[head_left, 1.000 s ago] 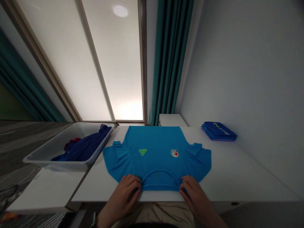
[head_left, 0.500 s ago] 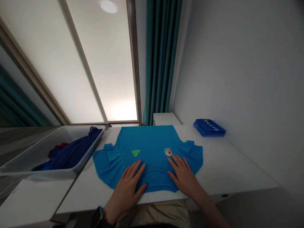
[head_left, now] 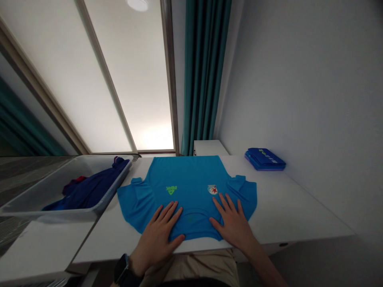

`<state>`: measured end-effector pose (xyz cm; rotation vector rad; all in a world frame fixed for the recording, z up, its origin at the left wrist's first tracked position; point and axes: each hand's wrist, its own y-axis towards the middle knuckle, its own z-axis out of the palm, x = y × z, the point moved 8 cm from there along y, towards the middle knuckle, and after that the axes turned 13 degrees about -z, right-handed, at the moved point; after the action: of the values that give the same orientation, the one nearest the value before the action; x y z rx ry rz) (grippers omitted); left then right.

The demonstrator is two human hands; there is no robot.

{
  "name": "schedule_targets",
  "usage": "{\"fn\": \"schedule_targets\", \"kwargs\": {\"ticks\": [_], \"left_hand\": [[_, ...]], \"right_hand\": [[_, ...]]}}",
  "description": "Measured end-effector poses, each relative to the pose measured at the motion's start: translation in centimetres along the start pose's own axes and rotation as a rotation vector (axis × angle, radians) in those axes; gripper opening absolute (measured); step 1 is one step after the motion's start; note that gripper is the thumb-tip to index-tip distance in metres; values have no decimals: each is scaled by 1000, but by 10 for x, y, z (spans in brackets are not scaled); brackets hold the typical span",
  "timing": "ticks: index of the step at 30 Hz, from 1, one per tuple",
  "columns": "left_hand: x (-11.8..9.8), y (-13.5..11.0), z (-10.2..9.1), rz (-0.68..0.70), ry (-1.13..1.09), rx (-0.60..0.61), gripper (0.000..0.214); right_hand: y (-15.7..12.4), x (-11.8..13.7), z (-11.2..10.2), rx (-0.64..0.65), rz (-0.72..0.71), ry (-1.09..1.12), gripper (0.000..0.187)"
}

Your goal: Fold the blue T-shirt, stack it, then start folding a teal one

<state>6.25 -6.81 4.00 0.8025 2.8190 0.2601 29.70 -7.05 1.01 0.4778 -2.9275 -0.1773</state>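
Note:
A bright blue T-shirt [head_left: 188, 179] lies spread face up on the white table [head_left: 287, 215], collar toward me, with a green logo and a red star badge on the chest. My left hand [head_left: 161, 231] rests flat on the shirt just left of the collar, fingers stretched and spread. My right hand [head_left: 233, 223] lies flat on the shirt right of the collar, fingers apart, tips near the star badge. Neither hand holds anything. A dark watch sits on my left wrist.
A grey plastic tub [head_left: 36, 195] with dark blue and red clothes [head_left: 86, 189] stands at the table's left. A stack of folded blue shirts [head_left: 265, 158] sits at the back right by the wall. Teal curtains [head_left: 203, 75] and a small white cabinet [head_left: 208, 147] lie behind.
A second ago both hands gripped the shirt's near edge by the collar with curled fingers. They have since opened and slid forward, flat onto the chest of the shirt.

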Motion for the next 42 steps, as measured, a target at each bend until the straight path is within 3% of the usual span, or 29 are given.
{"fn": "schedule_targets", "kwargs": {"ticks": [8,13,16,21,24,27,31,37,42], "left_hand": [[3,0,-6,4,-42,49,66],[-12,13,-17,20,-61,41,59],[-31,41,-19,70,-73,84,58],[-71,121,-9,145,-55,100,41],[-93,164,7,152,-107,95,35],[-106,186,30,124,-140,118,32],[-109,187,51,104,-185,73,28],[-105,181,57,120,-250,36,29],[-105,181,59,134,-258,19,31]], "right_hand": [[-3,3,-2,-77,-18,2,70],[-4,4,-1,-86,-19,-9,69],[-4,6,-5,-115,-17,-4,64],[-6,7,-8,-150,-9,7,56],[-7,5,-11,-181,6,10,53],[-8,2,-15,-217,38,28,48],[-8,0,-20,-269,68,50,44],[-10,-1,-21,-334,78,107,43],[-13,-40,-35,-489,83,170,42]]}}
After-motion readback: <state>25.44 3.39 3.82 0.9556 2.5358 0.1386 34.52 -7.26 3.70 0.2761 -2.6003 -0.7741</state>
